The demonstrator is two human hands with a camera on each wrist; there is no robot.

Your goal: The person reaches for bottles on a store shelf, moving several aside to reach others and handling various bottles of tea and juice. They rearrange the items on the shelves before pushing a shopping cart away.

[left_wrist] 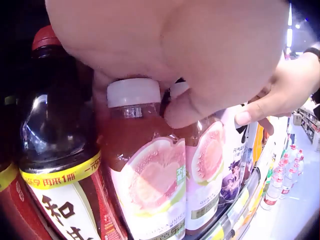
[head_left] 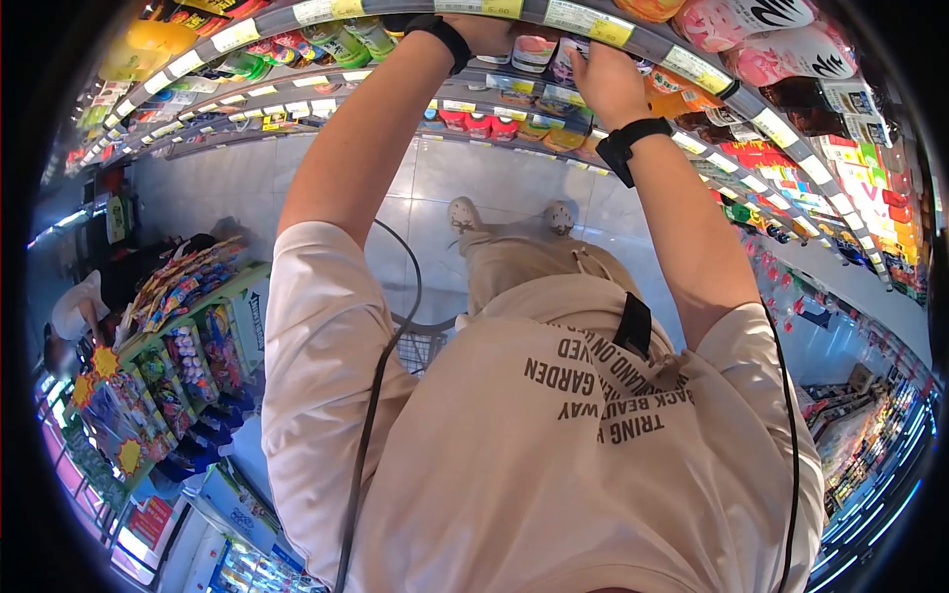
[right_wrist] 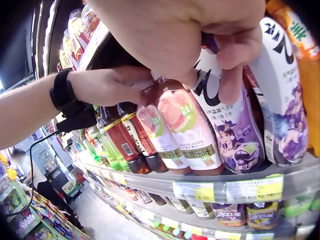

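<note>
Two guava juice bottles [left_wrist: 150, 190] with pink labels and white caps stand side by side on a shelf. My left hand [left_wrist: 180, 50] comes over them from above, its thumb bent against the neck of one and its fingers mostly hidden behind the caps. To the right is a white-and-purple drink bottle [right_wrist: 235, 135]. My right hand [right_wrist: 200, 40] grips that bottle near its top, fingers curled at the upper label; its cap is hidden under the hand. In the head view both hands reach into the same shelf, close together.
Dark bottles with yellow bands [left_wrist: 60, 170] flank the guava juice on the left. Another white-and-purple bottle [right_wrist: 282, 105] and an orange one stand to the right. A shelf edge with price tags [right_wrist: 200, 191] runs in front, with lower shelves beneath. A snack rack [head_left: 188, 366] stands behind.
</note>
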